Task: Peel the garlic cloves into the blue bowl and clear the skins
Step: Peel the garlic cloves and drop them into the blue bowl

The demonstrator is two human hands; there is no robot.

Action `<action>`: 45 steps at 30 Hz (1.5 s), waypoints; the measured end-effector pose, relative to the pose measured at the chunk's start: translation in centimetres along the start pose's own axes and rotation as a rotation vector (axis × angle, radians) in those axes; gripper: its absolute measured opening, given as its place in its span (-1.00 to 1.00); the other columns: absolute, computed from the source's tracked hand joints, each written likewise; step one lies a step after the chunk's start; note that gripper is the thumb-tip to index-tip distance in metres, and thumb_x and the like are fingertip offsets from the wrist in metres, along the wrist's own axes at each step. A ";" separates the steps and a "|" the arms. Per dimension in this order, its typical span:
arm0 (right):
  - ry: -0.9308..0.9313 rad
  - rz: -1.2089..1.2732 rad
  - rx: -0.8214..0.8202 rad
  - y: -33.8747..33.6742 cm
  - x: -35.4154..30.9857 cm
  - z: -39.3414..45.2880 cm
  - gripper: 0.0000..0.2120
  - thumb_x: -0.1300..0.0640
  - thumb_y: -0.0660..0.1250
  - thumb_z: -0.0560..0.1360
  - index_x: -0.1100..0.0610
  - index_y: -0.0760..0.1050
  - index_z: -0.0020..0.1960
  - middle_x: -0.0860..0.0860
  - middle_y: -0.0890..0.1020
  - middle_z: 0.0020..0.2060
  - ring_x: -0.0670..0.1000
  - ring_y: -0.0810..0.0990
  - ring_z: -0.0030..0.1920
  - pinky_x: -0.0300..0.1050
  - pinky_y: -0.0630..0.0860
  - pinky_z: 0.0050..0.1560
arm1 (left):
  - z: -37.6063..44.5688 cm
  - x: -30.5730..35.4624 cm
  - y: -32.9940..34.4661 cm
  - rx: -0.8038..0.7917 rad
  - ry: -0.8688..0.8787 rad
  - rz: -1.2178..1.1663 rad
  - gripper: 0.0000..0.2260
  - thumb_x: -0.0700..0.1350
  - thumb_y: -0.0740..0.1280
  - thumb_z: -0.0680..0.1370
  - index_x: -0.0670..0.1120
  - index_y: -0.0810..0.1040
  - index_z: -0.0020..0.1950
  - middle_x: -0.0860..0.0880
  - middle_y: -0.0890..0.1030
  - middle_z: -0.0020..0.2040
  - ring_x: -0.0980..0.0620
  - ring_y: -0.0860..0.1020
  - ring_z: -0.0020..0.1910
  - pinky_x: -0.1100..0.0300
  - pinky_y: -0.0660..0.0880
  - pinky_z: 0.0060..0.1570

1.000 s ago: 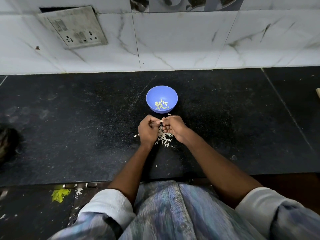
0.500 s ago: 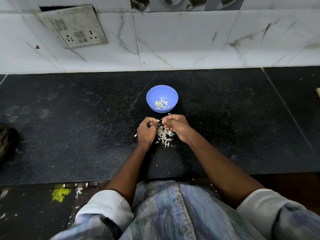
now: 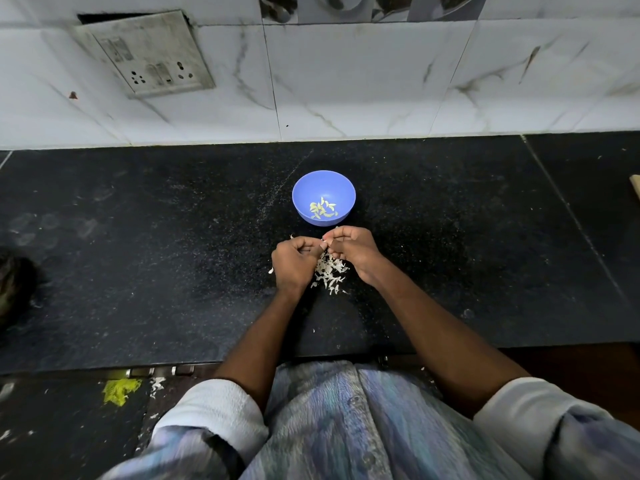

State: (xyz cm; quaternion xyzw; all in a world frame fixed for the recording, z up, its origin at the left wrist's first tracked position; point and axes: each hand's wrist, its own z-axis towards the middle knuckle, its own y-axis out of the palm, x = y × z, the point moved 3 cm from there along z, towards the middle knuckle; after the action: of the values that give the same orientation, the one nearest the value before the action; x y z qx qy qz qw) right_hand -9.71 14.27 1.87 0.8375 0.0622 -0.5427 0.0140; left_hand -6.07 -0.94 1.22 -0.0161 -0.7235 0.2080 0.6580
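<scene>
Big black counter (image 3: pixel 138 254) runs along a white marble-look wall (image 3: pixel 346 81) with a grubby socket plate (image 3: pixel 145 53) up on the left. The blue bowl (image 3: pixel 323 188) sits mid-counter with a few peeled cloves (image 3: pixel 322 210) in the bottom, just past the hands. Left hand (image 3: pixel 294 263) and right hand (image 3: pixel 351 251) are both curled up tight, fingertips meeting right in front of the bowl, pinching something tiny and pale between them, too small to say for sure whether it's a clove or a bit of skin. The skins (image 3: pixel 330 273) are piled on the counter under and between the two hands, with a few stray flakes nearer the counter edge.
</scene>
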 end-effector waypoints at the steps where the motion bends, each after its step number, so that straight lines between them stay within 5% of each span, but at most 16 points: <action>1: 0.010 0.012 -0.012 0.0 0.0 -0.1 -0.86 0.38 0.37 0.56 0.34 0.64 0.10 0.17 0.71 -0.16 -0.08 0.59 -0.26 -0.25 0.53 -0.22 | 0.0 -0.2 0.0 0.000 0.006 0.001 -0.94 -0.09 0.61 0.50 -0.05 0.79 -0.09 0.10 0.75 -0.23 0.15 0.72 -0.24 0.18 0.66 -0.17; 8: 0.037 0.106 -0.005 -0.4 0.0 -0.3 -0.82 0.41 0.44 0.50 0.26 0.65 0.07 0.20 0.75 -0.15 0.06 0.71 -0.12 -0.04 0.64 0.07 | -0.2 0.3 -0.6 -0.003 0.209 0.163 -0.96 -0.13 0.58 0.51 0.00 0.80 -0.07 0.12 0.74 -0.19 0.18 0.69 -0.26 0.09 0.66 -0.18; 21: -0.101 -0.094 0.081 0.1 -1.0 -0.7 -0.84 0.45 0.41 0.44 0.26 0.64 -0.06 0.23 0.71 -0.23 0.03 0.65 -0.29 -0.14 0.61 -0.22 | -0.5 0.6 -0.2 -0.011 0.130 0.261 -0.89 -0.04 0.46 0.45 -0.01 0.77 -0.16 0.12 0.71 -0.30 0.25 0.65 -0.30 0.27 0.57 -0.21; 27: -0.055 -0.015 0.068 0.2 -1.0 -0.8 -0.86 0.41 0.42 0.48 0.29 0.64 0.02 0.21 0.72 -0.16 0.02 0.67 -0.22 0.02 0.66 -0.03 | -0.4 0.1 -0.1 0.005 -0.007 0.035 -0.95 -0.16 0.50 0.51 -0.08 0.77 -0.14 0.08 0.71 -0.32 0.27 0.60 -0.38 0.35 0.51 -0.28; 32: -0.029 0.028 0.055 0.1 -1.0 -1.1 -0.86 0.38 0.39 0.54 0.28 0.62 0.09 0.20 0.73 -0.10 0.04 0.72 -0.17 0.02 0.67 0.01 | 0.0 -0.9 0.1 -0.021 -0.109 -0.104 -0.91 -0.14 0.45 0.56 -0.07 0.77 -0.07 -0.01 0.73 -0.29 0.15 0.58 -0.37 0.17 0.54 -0.27; 45: -0.093 -0.097 0.066 0.2 -0.7 -1.1 -0.84 0.40 0.42 0.48 0.23 0.63 0.02 0.23 0.72 -0.15 0.06 0.72 -0.20 -0.04 0.68 -0.17 | -0.5 0.1 -0.3 0.001 0.101 0.161 -0.95 -0.16 0.52 0.51 -0.05 0.80 -0.11 0.10 0.73 -0.29 0.24 0.66 -0.32 0.19 0.64 -0.21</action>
State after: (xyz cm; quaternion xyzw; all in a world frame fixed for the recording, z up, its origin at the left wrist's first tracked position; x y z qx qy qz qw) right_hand -9.01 14.13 2.97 0.8074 0.0839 -0.5829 -0.0370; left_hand -5.55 -1.06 1.45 -0.0845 -0.6857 0.2593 0.6749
